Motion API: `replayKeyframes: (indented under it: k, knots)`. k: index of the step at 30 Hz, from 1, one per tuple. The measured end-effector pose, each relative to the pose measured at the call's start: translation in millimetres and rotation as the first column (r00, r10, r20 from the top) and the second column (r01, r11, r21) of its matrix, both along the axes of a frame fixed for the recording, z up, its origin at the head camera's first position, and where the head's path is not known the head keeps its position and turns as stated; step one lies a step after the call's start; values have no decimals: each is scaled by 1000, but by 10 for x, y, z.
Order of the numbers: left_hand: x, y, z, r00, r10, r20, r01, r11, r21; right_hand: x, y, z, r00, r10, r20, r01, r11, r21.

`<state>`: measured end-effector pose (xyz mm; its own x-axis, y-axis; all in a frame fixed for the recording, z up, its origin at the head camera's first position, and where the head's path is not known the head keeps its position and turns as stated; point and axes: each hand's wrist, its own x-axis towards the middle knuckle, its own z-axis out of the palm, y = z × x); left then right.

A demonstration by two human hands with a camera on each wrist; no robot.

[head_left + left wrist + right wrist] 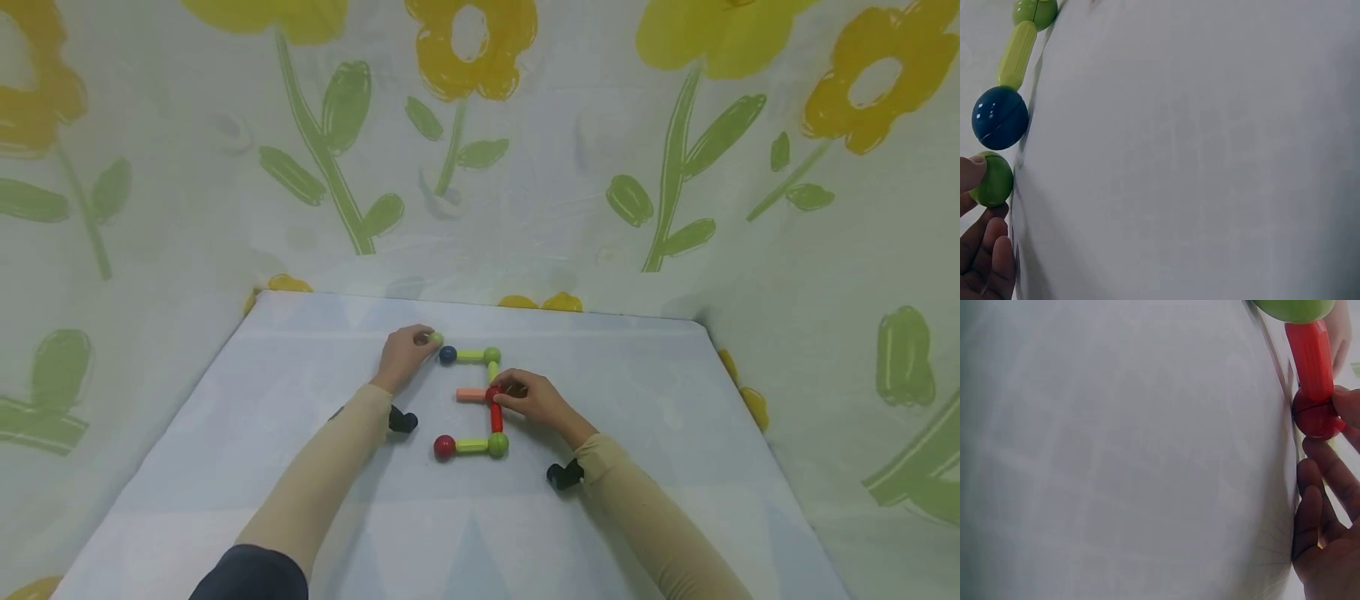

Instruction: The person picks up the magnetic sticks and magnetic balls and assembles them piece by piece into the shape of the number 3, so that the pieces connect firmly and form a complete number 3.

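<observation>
My left hand [405, 358] pinches a green ball [995, 181] between thumb and fingers, right beside a dark blue ball [1000, 119]. That blue ball ends a yellow-green rod [471, 356], which runs to another green ball at the corner of a flat ball-and-rod figure. With thumb and fingertips my right hand [536, 400] holds a red ball [1316, 419] at the figure's middle joint. From this joint a red rod [1311, 362] leads to the near green ball [498, 444], and a pink rod [471, 395] points left with its far end bare.
A red ball [445, 447] ends the near yellow-green rod [472, 446]. The figure lies on a pale tabletop [637, 375]. Behind and at the sides hangs a flower-print cloth [525, 208]. Dark wrist-worn devices stick out under both forearms.
</observation>
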<state>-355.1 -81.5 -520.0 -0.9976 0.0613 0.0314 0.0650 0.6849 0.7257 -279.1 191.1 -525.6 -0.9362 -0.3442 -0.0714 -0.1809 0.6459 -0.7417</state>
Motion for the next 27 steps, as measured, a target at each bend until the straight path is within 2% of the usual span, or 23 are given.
replayKeyframes:
  k: [6,13,19,27]
  knots:
    - [84,-98,-55,1000,-15,-2,15,1000,-25,-8,-1,-14,1000,-18,10,18,1000,12]
    - [246,-190,-129,999,-52,8,52,999,-11,10,-1,-7,999,-24,24,24,1000,6]
    - [412,-213,-131,996,-89,4,89,996,3,11,14,-7,999,-27,23,26,1000,8]
    - [619,-206,-123,995,-97,5,97,995,19,-8,-9,-10,999,-18,27,18,1000,-3]
